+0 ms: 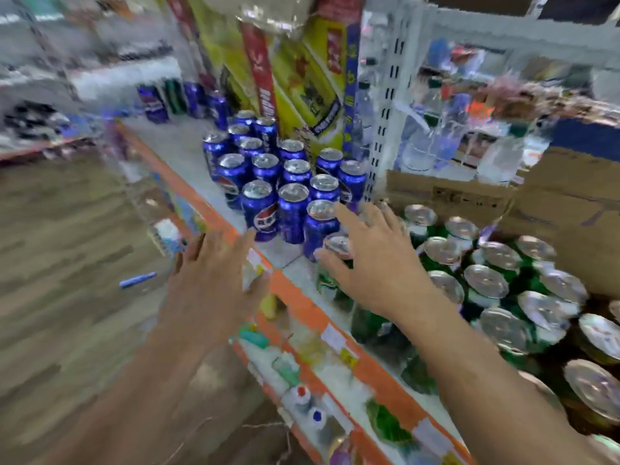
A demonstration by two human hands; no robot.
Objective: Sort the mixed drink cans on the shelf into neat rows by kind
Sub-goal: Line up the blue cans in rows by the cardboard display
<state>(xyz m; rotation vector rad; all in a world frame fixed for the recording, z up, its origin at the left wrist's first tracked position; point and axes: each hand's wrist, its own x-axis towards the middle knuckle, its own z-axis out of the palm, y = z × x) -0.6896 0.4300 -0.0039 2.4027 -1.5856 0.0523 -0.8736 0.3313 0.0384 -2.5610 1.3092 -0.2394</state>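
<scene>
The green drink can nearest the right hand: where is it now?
Head view, centre: the green metal drink can stands near the shelf's orange front edge, beneath the spread right hand, with blue cans on its left.

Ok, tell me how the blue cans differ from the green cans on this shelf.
Colour: the blue cans have deep blue bodies with a round red-white-blue logo; the green cans have green bodies, their print too blurred to read. Place: the blue cans stand farther along the shelf, left; the green cans stand nearer, right, before a cardboard box. Shared: both stand upright with silver tops.
</scene>
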